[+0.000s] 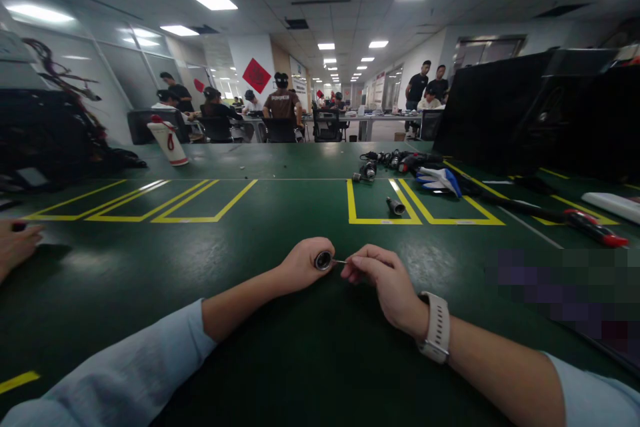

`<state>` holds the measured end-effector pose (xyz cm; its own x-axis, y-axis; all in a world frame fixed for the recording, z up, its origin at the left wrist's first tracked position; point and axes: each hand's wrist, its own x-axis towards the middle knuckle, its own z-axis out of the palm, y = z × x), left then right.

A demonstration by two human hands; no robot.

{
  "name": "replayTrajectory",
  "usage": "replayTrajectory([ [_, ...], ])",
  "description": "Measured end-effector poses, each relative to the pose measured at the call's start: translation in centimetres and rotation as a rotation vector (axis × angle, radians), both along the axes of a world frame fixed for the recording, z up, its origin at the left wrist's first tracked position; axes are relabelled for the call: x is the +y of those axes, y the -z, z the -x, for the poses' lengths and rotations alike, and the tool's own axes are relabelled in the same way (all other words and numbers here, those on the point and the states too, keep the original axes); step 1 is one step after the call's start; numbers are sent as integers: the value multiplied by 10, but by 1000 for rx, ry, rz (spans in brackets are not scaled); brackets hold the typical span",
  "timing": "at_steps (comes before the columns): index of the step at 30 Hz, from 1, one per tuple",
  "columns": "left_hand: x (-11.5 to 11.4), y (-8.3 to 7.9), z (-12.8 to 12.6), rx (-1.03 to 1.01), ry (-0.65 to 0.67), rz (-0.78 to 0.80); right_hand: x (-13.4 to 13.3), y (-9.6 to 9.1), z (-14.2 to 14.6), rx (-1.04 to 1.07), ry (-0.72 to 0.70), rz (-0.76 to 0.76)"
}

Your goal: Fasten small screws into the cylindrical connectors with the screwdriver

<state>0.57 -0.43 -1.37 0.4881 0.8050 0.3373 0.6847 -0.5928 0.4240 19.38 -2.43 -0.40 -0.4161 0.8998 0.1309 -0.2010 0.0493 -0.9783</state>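
My left hand [306, 265] is closed around a hollow cylindrical metal part [323, 261], probably a connector, its round open end facing me. From the right, my right hand [383, 277] pinches a thin metal rod [341, 261] between thumb and fingertips. The rod's far end reaches the side of the cylinder at my left fingers; whether it goes into the part is hidden. Both hands are just above the green table [280, 340]. Beyond them, a similar metal cylinder [396, 206] lies on its side inside a yellow-taped box.
Metal fittings with black cables [373, 165] and a white-blue glove [440, 181] lie at the back right. A red-black tool [595, 227] is farther right. A white bottle [169, 141] stands back left. Another person's hand [17, 247] is at the left edge.
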Motion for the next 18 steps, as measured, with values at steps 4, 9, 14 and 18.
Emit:
replayTrajectory([
  [4, 0, -1, -1, -44, -2, 43, 6, 4, 1, 166, -21, 223],
  [9, 0, -1, -3, 0, -26, 20, -3, 0, -2, -30, 57, -93],
  [14, -2, -1, -3, 100, -7, -37, -8, -4, -3, -241, 53, -279],
  [18, -1, -1, -2, 55, -20, -9, 1, 0, -1, 38, -3, 56],
])
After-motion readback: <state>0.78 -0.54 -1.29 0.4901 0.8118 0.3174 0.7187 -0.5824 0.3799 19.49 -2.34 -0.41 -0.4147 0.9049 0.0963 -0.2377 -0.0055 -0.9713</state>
